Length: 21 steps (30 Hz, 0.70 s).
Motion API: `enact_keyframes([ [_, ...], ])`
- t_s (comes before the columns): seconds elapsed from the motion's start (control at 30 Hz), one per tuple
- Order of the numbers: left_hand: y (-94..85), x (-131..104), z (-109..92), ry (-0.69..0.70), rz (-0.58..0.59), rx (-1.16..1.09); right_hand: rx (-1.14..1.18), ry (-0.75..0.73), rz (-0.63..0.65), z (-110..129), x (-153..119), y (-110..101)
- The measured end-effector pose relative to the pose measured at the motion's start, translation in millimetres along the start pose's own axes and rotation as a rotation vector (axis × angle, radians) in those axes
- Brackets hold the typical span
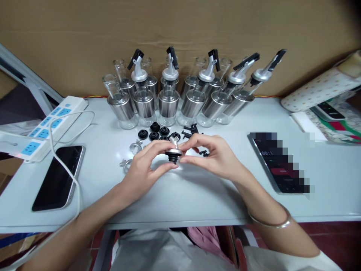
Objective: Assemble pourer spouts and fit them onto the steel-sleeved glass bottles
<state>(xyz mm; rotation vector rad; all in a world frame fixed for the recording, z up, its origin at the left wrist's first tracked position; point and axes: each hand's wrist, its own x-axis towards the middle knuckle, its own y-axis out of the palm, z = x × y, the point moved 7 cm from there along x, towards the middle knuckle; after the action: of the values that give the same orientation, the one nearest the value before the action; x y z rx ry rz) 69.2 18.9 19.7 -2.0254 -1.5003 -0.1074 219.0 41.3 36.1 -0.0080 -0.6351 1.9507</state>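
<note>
A silver pourer top with a black ribbed stopper under it (pixel 173 152) is held upright between both hands, just above the table. My left hand (pixel 145 165) grips it from the left, thumb at the bottom of the stopper and fingers at the silver part. From the right, my right hand (pixel 213 156) pinches its edge with thumb and forefinger. Behind the hands lie several black stoppers (pixel 143 134), black levers (pixel 194 128) and small black pieces (pixel 204 153). Loose silver pourer tops (pixel 135 147) rest beside my left hand, partly hidden by it.
Glass bottles with steel sleeves (pixel 168 107) stand in rows at the back, several topped with pourers. A power strip (pixel 56 124), a white cable (pixel 66 167) and a phone (pixel 59 178) occupy the left. Another phone (pixel 278 162) and a dotted roll (pixel 318 90) are on the right.
</note>
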Motion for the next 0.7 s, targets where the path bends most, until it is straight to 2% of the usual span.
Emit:
enact_keyframes([
  [0.07,-0.4,0,0,0.014,0.001,0.048,-0.154,0.006,-0.005,-1,2,-10],
  [0.2,-1.2,1,-7,0.099,0.013,0.192,-0.512,0.091,-0.242,-17,4,-45],
  [0.27,0.0,1,-10,0.150,0.026,0.261,-0.651,0.159,-0.298,-29,4,-54],
  [0.43,6.6,1,-15,0.239,0.084,0.395,-0.801,0.294,-0.178,-49,5,-42],
  [0.57,5.5,0,-20,0.300,0.074,0.454,-0.940,0.406,-0.097,-51,4,-30],
  [0.7,4.3,0,-23,0.328,0.076,0.440,-1.031,0.451,-0.060,-48,4,-25],
])
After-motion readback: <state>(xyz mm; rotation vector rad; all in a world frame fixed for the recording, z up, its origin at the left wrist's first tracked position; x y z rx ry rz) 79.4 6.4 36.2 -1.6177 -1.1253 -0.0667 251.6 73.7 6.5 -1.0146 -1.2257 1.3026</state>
